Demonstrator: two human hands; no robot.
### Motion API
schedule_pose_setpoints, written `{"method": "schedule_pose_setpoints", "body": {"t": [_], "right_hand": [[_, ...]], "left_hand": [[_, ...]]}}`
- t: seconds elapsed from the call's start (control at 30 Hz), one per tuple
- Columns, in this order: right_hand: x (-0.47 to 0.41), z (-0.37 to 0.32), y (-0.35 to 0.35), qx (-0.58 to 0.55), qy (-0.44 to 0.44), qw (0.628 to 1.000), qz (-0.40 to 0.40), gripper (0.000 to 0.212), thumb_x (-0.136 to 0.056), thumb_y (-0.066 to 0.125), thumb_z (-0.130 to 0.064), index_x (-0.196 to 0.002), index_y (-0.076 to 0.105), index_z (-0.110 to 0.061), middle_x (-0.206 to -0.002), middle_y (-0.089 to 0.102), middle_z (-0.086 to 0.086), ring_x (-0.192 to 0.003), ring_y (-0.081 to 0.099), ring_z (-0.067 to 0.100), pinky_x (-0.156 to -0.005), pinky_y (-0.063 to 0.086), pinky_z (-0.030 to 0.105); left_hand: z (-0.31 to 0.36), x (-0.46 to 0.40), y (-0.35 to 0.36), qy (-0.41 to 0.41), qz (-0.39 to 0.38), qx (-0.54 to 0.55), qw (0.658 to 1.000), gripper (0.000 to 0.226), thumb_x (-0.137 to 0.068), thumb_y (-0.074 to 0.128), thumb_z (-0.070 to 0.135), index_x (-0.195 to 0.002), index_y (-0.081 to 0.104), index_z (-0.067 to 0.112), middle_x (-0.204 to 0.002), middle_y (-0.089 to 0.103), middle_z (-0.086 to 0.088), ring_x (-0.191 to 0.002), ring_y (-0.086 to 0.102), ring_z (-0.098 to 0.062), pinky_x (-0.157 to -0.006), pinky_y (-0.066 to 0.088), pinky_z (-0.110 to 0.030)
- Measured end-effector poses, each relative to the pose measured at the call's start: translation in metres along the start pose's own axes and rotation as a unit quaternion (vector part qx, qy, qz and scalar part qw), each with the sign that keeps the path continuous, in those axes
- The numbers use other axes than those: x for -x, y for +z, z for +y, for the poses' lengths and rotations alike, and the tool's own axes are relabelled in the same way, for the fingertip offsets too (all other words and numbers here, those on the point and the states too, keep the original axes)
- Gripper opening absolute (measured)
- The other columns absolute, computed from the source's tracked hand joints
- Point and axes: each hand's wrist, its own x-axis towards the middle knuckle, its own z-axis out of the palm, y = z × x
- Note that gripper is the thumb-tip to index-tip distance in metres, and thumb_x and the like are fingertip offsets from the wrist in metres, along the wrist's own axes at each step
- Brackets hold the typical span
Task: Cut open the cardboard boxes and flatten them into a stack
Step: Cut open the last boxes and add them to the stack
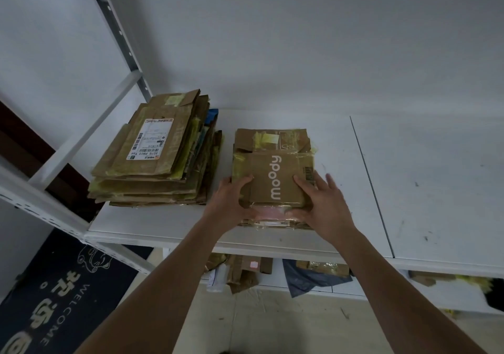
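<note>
On white shelf board (300, 233), head view: left hand (227, 206) & right hand (324, 206) grip the sides of a flattened "moody" box (278, 179), topping a small pile w/ yellow tape. Taller flattened stack (155, 157) just left, near metal upright (120, 37). White wall (300, 40) behind; dark welcome mat (54, 293) on floor, scraps on lower shelf (245, 271).

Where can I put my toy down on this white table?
The bare white tabletop right of the brown "moody" cardboard pile is free. A narrow strip separates it from the taller flattened cardboard stack. Both hands crowd the near edge.
</note>
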Motion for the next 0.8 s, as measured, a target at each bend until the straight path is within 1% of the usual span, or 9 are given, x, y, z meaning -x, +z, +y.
{"method": "schedule_pose_setpoints", "body": {"t": [0.07, 0.17, 0.27, 0.4, 0.47, 0.53, 0.57, 0.73, 0.8], "right_hand": [[-0.003, -0.007, -0.008, 0.125, -0.019, 0.991, 0.04, 0.08, -0.075, 0.065, -0.068, -0.144, 0.042, -0.037, -0.16, 0.01, 0.01, -0.147, 0.001, 0.036, -0.119, 0.012, 0.058], [-0.013, -0.013, -0.016, 0.142, -0.095, 0.985, 0.03, 0.068, -0.08, 0.071, -0.051, -0.14, 0.05, -0.027, -0.159, 0.017, 0.006, -0.147, 0.007, 0.031, -0.12, 0.008, 0.054], [-0.022, -0.019, -0.017, 0.168, -0.104, 0.974, -0.111, 0.063, -0.099, 0.053, -0.035, -0.153, 0.026, -0.018, -0.162, 0.013, 0.015, -0.149, 0.011, 0.035, -0.12, 0.023, 0.046], [-0.012, -0.015, -0.006, 0.34, -0.156, 0.918, -0.128, 0.064, -0.103, 0.04, -0.007, -0.153, 0.001, 0.003, -0.155, 0.009, 0.038, -0.14, 0.023, 0.055, -0.101, 0.047, 0.051], [-0.005, -0.015, -0.009, 0.41, -0.191, 0.891, -0.054, 0.061, -0.099, 0.052, -0.012, -0.148, 0.023, 0.01, -0.144, 0.033, 0.042, -0.126, 0.047, 0.053, -0.079, 0.058, 0.044], [-0.004, -0.017, -0.017, 0.47, -0.21, 0.857, 0.005, 0.06, -0.082, 0.077, -0.024, -0.132, 0.057, 0.001, -0.122, 0.062, 0.03, -0.1, 0.069, 0.039, -0.055, 0.059, 0.033], [-0.002, -0.018, -0.019, 0.475, -0.216, 0.853, 0.019, 0.06, -0.075, 0.083, -0.025, -0.127, 0.063, -0.003, -0.117, 0.067, 0.026, -0.094, 0.072, 0.035, -0.049, 0.058, 0.031], [0.012, -0.018, -0.018, 0.424, -0.194, 0.883, 0.057, 0.065, -0.067, 0.085, -0.007, -0.126, 0.061, 0.004, -0.122, 0.062, 0.03, -0.098, 0.068, 0.044, -0.044, 0.057, 0.035], [0.018, -0.02, -0.011, 0.395, -0.208, 0.894, 0.04, 0.064, -0.074, 0.077, -0.003, -0.133, 0.053, 0.007, -0.13, 0.054, 0.035, -0.11, 0.06, 0.051, -0.062, 0.061, 0.042]], "left_hand": [[0.005, 0.0, 0.0, -0.006, 0.004, -0.031, 0.999, 0.094, -0.071, 0.086, 0.031, -0.149, 0.035, 0.03, -0.148, 0.031, -0.007, -0.132, 0.04, -0.028, -0.109, 0.04, -0.048], [0.007, 0.001, 0.001, 0.011, 0.011, -0.046, 0.999, 0.094, -0.069, 0.088, 0.031, -0.148, 0.036, 0.025, -0.15, 0.024, -0.007, -0.136, 0.033, -0.03, -0.11, 0.037, -0.05], [0.004, 0.001, 0.0, 0.033, 0.0, -0.027, 0.999, 0.092, -0.07, 0.088, 0.028, -0.147, 0.039, 0.02, -0.157, 0.016, -0.003, -0.14, 0.032, -0.028, -0.112, 0.038, -0.048], [0.007, 0.002, 0.002, 0.051, 0.016, -0.002, 0.999, 0.095, -0.068, 0.089, 0.024, -0.148, 0.038, 0.021, -0.162, 0.009, 0.001, -0.145, 0.024, -0.025, -0.115, 0.033, -0.042], [0.007, 0.001, 0.0, 0.056, 0.007, 0.024, 0.998, 0.101, -0.067, 0.089, 0.022, -0.151, 0.033, 0.026, -0.163, 0.003, 0.002, -0.148, 0.018, -0.024, -0.118, 0.029, -0.042], [0.007, -0.001, -0.004, 0.055, -0.012, 0.035, 0.998, 0.11, -0.065, 0.091, 0.023, -0.154, 0.027, 0.029, -0.163, -0.001, 0.003, -0.148, 0.015, -0.022, -0.119, 0.027, -0.043], [0.007, -0.001, -0.006, 0.057, -0.017, 0.032, 0.998, 0.113, -0.064, 0.091, 0.024, -0.155, 0.024, 0.029, -0.162, -0.002, 0.004, -0.148, 0.015, -0.021, -0.119, 0.026, -0.042], [0.003, 0.003, -0.004, 0.079, 0.036, -0.015, 0.996, 0.108, -0.065, 0.09, 0.032, -0.153, 0.028, 0.029, -0.161, 0.007, 0.001, -0.144, 0.026, -0.023, -0.111, 0.033, -0.036], [-0.002, 0.008, 0.002, 0.08, 0.038, -0.01, 0.996, 0.104, -0.065, 0.089, 0.036, -0.152, 0.032, 0.028, -0.162, 0.007, 0.003, -0.144, 0.025, -0.021, -0.112, 0.033, -0.037]]}}
